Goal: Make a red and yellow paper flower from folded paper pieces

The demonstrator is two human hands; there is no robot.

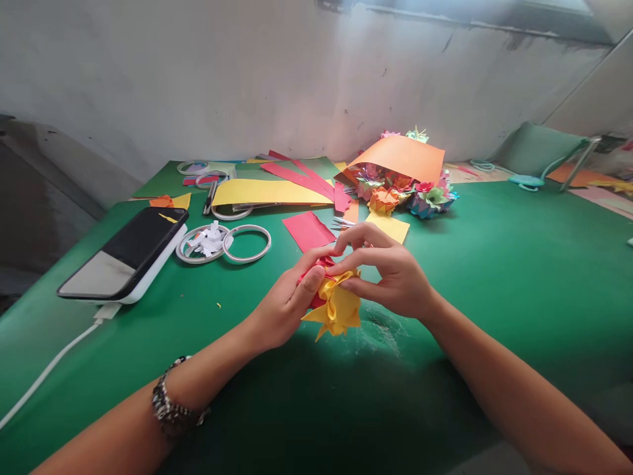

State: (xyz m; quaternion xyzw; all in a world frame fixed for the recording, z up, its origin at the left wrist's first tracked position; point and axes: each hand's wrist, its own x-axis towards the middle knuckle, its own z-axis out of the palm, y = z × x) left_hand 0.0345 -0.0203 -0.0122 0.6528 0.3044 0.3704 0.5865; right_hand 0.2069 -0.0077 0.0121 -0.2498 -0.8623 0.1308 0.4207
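Observation:
A folded paper piece, yellow in front [341, 307] with red paper [319, 300] on its left side, is held up over the green table [494, 264]. My left hand [287, 297] grips it from the left, thumb on the red part near the top. From the right, my right hand [386, 274] pinches its upper edge between thumb and fingers. Pointed yellow flaps stick out at the lower left of the piece. Its far side is hidden behind the fingers. A patterned bracelet [173, 402] circles the left wrist.
A black-and-white power bank [128, 251] with a cable lies left. Tape rings [247, 244], white scraps [208, 241], a red sheet [307, 231], yellow paper [271, 192] and scissors [343, 223] lie behind the hands. Paper flowers [386, 198] stand under an orange sheet [405, 158].

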